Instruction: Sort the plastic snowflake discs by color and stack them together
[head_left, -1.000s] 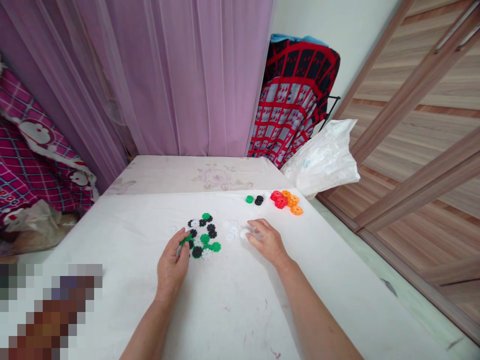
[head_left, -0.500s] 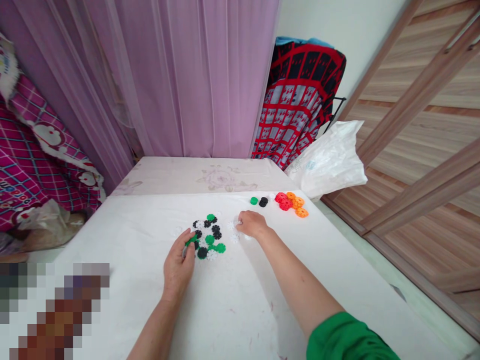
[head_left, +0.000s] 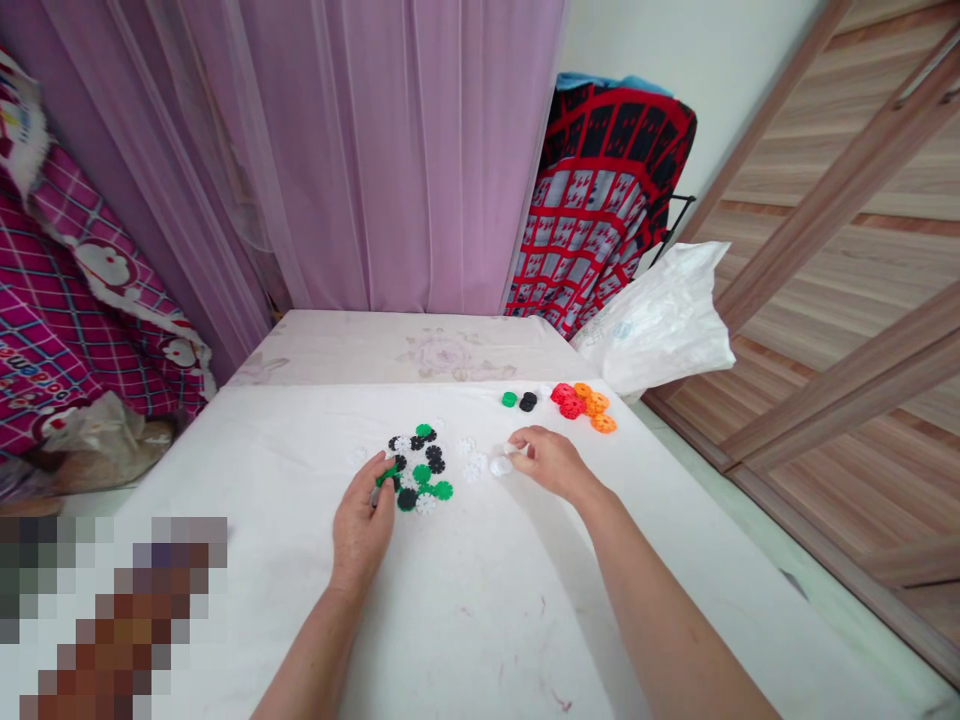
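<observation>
A loose pile of small notched plastic discs, green (head_left: 422,474), black (head_left: 434,459) and white (head_left: 425,504), lies on the white-covered table. My left hand (head_left: 365,520) rests at the pile's left edge, thumb and fingers apart around a green disc; whether it grips that piece is hard to see. Right of the pile, my right hand (head_left: 551,462) has thumb and forefinger pinched on a white disc, partly hidden by the fingers. Just below those fingertips sits a small white stack (head_left: 500,466). Several more white discs (head_left: 474,466) lie between the stack and the pile.
Along the table's far right stand a green stack (head_left: 509,400), a black stack (head_left: 528,402), red discs (head_left: 568,400) and orange discs (head_left: 603,424). A white plastic bag (head_left: 660,325) leans at the right corner. Behind hangs a purple curtain (head_left: 405,160); wooden cabinet doors (head_left: 847,250) are at right.
My right hand has moved right, from the loose white discs to the white stack, with a white disc in its fingers. My left hand stays at the pile. The camera view has shifted slightly.
</observation>
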